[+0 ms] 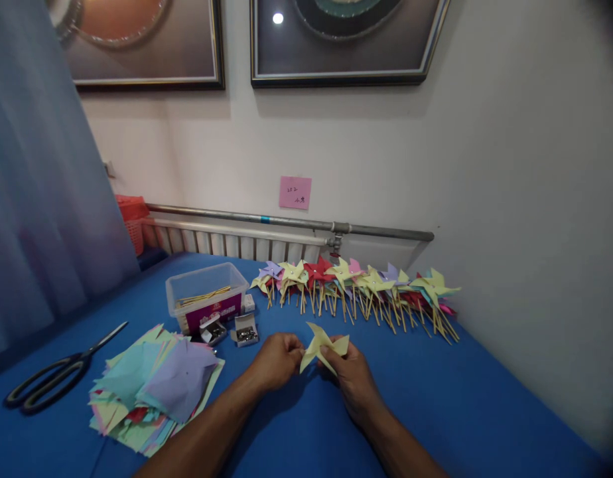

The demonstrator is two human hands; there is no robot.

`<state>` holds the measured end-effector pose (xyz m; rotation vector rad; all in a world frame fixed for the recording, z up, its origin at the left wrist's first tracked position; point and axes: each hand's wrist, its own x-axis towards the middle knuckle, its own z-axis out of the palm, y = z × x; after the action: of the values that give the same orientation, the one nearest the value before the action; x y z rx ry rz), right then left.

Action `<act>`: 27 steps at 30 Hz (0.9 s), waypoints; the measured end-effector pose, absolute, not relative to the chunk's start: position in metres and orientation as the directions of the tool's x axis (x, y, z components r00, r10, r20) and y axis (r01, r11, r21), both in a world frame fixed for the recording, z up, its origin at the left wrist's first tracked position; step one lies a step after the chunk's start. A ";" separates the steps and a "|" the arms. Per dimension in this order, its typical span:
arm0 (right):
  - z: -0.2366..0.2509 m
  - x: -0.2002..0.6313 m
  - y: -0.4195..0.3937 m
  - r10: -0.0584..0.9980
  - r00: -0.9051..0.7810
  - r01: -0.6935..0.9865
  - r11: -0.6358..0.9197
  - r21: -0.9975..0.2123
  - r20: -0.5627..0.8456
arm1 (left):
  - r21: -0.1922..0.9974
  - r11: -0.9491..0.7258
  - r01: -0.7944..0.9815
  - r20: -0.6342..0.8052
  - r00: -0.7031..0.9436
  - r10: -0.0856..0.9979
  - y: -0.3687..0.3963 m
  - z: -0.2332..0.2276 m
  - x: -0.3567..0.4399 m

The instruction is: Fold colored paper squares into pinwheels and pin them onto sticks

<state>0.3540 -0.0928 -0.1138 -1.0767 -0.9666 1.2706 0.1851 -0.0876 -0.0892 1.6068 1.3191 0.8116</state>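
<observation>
A pale yellow folded paper pinwheel (322, 346) is held just above the blue table (485, 411), between both hands. My left hand (276, 360) pinches its left side with the fingertips. My right hand (350, 376) grips its lower right part from underneath. A row of finished pinwheels on sticks (359, 285) in yellow, red, purple and pink lies beyond my hands, along the wall.
A loose pile of coloured paper squares (154, 388) lies to the left, with black scissors (50, 378) further left. A clear plastic box with sticks (207, 299) and two small open boxes of pins (231, 330) stand behind the pile. A radiator and pipe run along the wall.
</observation>
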 end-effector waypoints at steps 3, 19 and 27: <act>-0.111 0.353 -0.095 0.997 0.069 -0.216 -0.011 -0.976 -0.027 | 0.919 -0.056 0.390 -0.039 0.231 0.972 -0.086 -0.092 0.185; -0.117 0.353 -0.091 0.996 0.086 -0.193 -0.009 -0.981 -0.026 | 0.918 -0.052 0.393 -0.048 0.239 0.970 -0.085 -0.094 0.185; -0.118 0.353 -0.091 0.996 0.075 -0.217 -0.024 -0.976 -0.042 | 0.919 -0.069 0.389 -0.025 0.232 0.972 -0.087 -0.093 0.185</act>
<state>0.3533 -0.0911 -0.1177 -1.1078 -0.9752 1.2701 0.1850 -0.0867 -0.0933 1.6180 1.2991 0.8269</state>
